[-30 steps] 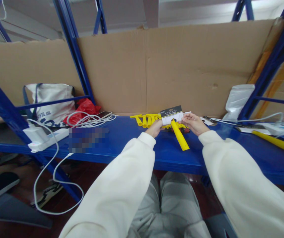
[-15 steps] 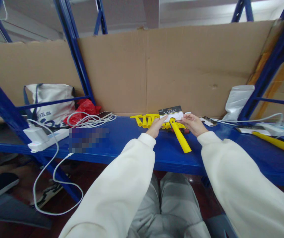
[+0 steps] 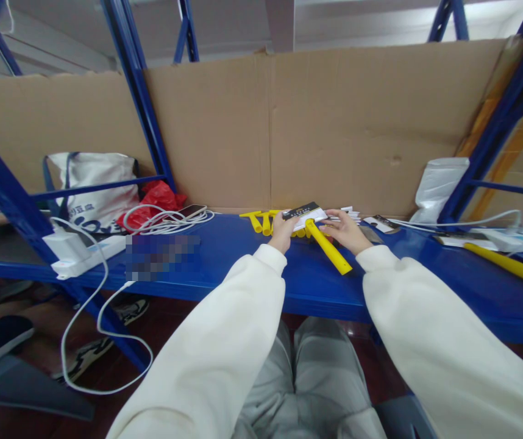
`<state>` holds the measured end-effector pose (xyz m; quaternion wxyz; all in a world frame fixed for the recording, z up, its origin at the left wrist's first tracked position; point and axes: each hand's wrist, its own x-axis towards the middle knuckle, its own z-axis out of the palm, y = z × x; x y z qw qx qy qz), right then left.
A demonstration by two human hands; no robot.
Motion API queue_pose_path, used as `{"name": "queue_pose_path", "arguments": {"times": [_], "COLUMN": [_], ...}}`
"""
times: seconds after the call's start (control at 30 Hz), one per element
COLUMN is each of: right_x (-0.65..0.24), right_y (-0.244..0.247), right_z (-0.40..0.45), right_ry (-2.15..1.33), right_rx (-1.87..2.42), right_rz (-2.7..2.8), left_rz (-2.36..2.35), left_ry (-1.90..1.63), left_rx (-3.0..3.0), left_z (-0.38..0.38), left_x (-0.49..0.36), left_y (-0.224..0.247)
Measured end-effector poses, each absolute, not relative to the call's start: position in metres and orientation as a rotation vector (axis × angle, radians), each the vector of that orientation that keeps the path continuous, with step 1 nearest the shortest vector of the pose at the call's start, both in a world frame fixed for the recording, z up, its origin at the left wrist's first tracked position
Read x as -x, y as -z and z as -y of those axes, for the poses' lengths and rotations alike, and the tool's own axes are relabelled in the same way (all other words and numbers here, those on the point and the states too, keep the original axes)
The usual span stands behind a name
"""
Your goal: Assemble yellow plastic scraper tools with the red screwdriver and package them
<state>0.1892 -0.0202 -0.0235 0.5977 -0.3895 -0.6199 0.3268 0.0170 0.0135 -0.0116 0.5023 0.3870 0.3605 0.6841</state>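
A yellow T-shaped tool [image 3: 332,251] with a long hollow handle is held over the blue table, its handle slanting down towards me. At its head sits a black and white packaging card [image 3: 302,211], tilted. My left hand [image 3: 282,233] is closed on the card's left end. The curled fingers of my right hand [image 3: 347,231] are at the card's right edge; the exact contact is too small to make out. Behind my left hand lie several similar yellow tools [image 3: 255,222], partly hidden. Just beyond my right hand are stacked white cards [image 3: 352,214].
A blue shelf table [image 3: 225,256] has a cardboard wall [image 3: 334,128] behind it. Leftward are coiled white cables [image 3: 170,221], a power strip [image 3: 76,261], a red bag [image 3: 161,196] and a cloth bag [image 3: 101,183]. A long yellow piece [image 3: 512,266] lies right. Another person's legs show lower left.
Both hands have shifted slightly left with the card and yellow tool. The card has tilted, its left end now lower. A flat greyish item has come into sight beside my right hand.
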Motion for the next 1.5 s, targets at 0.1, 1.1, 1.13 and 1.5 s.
{"name": "queue_pose_path", "arguments": {"times": [0.1, 1.1, 1.13, 1.5], "right_x": [-0.185, -0.298, -0.314, -0.456], "right_y": [0.025, -0.027, -0.032, -0.013], "right_z": [0.021, 0.043, 0.046, 0.078], "right_ry": [-0.545, 0.332, 0.356, 0.391], "right_rx": [0.927, 1.831, 1.936, 2.709], "right_rz": [1.568, 2.022, 1.987, 1.516], "left_rz": [-0.882, -0.863, -0.867, -0.895], "left_ry": [-1.664, -1.580, -1.576, -1.520], "left_rx": [-0.933, -0.980, -0.987, -1.003], "left_z": [-0.016, -0.008, -0.009, -0.007], "left_x": [-0.017, -0.020, -0.020, -0.021], "left_y": [0.013, 0.005, 0.005, 0.006]}}
